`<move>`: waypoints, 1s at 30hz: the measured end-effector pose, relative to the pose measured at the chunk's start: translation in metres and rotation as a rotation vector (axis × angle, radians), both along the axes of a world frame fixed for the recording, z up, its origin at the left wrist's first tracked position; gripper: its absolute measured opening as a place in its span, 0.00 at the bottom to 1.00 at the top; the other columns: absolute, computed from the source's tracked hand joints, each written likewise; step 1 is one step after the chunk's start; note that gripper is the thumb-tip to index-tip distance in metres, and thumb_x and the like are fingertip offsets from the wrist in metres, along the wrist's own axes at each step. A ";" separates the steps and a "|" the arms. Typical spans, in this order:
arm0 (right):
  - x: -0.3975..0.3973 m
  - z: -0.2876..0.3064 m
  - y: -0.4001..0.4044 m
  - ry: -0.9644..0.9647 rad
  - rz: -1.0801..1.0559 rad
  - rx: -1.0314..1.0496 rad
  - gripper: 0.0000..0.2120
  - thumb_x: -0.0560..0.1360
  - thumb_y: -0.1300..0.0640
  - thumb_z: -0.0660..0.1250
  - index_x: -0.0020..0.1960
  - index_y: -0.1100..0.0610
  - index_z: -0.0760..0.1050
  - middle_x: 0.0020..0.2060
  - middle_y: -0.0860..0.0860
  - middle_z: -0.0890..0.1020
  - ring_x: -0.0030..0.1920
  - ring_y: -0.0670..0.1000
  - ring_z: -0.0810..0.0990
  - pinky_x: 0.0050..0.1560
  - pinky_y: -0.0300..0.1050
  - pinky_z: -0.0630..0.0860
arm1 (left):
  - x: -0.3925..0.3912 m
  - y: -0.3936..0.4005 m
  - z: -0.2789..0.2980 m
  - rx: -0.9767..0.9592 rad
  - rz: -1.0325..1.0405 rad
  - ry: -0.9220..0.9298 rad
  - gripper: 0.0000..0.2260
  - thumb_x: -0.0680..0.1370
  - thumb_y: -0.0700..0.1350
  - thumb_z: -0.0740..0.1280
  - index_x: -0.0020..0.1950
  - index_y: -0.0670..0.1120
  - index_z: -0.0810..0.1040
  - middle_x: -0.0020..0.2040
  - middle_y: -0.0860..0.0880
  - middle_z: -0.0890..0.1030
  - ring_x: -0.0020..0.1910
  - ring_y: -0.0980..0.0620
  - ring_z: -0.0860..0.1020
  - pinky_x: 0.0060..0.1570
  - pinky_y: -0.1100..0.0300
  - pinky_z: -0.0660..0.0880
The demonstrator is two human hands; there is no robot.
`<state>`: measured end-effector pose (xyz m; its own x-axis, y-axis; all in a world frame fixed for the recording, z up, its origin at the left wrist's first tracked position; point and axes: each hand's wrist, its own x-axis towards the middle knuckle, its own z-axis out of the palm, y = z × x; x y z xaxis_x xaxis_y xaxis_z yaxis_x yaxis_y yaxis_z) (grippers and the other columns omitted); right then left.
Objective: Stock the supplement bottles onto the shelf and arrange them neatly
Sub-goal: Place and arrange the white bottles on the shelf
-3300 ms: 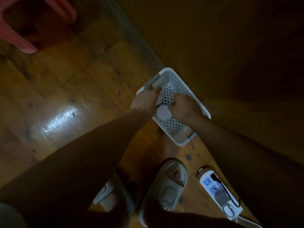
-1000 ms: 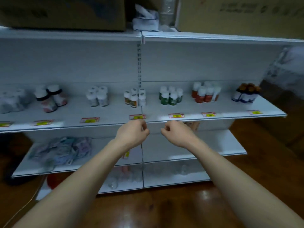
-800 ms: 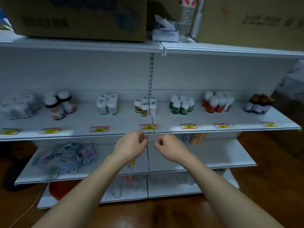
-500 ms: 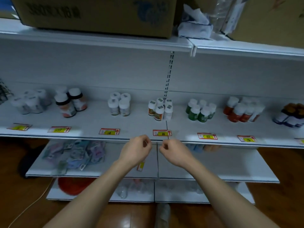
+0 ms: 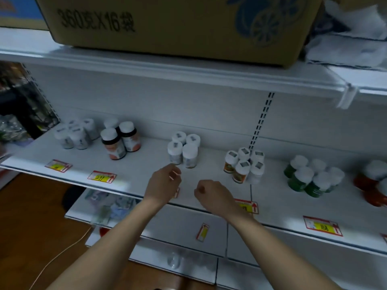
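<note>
The cluster of 4 white-capped bottles [image 5: 184,150] stands on the shelf [image 5: 144,164] just beyond the left hand [image 5: 164,184], whose fingers are loosely curled and hold nothing. The right hand [image 5: 211,194], beside it, is fisted and empty. Judging by this, arranging is in hand; next, reach forward and square that cluster.

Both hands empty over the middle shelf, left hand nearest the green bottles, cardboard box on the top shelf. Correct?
Not quite. In the head view the left hand is nearest the four white bottles; the green bottles stand far off to the right. The rest holds: both it and the right hand are empty over the middle shelf, cardboard box on top.
</note>
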<state>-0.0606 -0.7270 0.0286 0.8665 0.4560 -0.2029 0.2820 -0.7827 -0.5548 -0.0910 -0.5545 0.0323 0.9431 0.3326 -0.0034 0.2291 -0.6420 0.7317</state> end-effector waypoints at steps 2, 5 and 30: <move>0.011 -0.006 0.017 -0.025 -0.037 0.008 0.10 0.80 0.52 0.60 0.44 0.57 0.73 0.44 0.54 0.80 0.45 0.56 0.79 0.44 0.48 0.74 | 0.015 0.018 -0.004 -0.061 0.022 -0.059 0.05 0.77 0.40 0.67 0.51 0.48 0.78 0.43 0.49 0.81 0.42 0.49 0.79 0.41 0.60 0.72; 0.024 -0.019 0.043 -0.089 -0.155 0.052 0.08 0.80 0.54 0.61 0.44 0.55 0.69 0.47 0.55 0.78 0.49 0.56 0.77 0.43 0.47 0.70 | 0.042 0.041 -0.012 -0.164 0.032 -0.115 0.11 0.76 0.39 0.71 0.57 0.45 0.76 0.50 0.47 0.80 0.46 0.50 0.77 0.45 0.61 0.71; 0.024 -0.087 0.093 -0.253 -0.429 -0.217 0.39 0.76 0.36 0.39 0.80 0.57 0.52 0.80 0.54 0.55 0.80 0.54 0.50 0.79 0.51 0.45 | 0.099 0.092 -0.057 -0.624 -0.166 -0.171 0.19 0.75 0.37 0.74 0.62 0.50 0.74 0.56 0.53 0.80 0.57 0.51 0.79 0.51 0.59 0.79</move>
<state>-0.0367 -0.6342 -0.0582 0.9997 0.0214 -0.0140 0.0157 -0.9459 -0.3240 0.0084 -0.4628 -0.0242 0.9859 0.1673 0.0057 0.0117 -0.1028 0.9946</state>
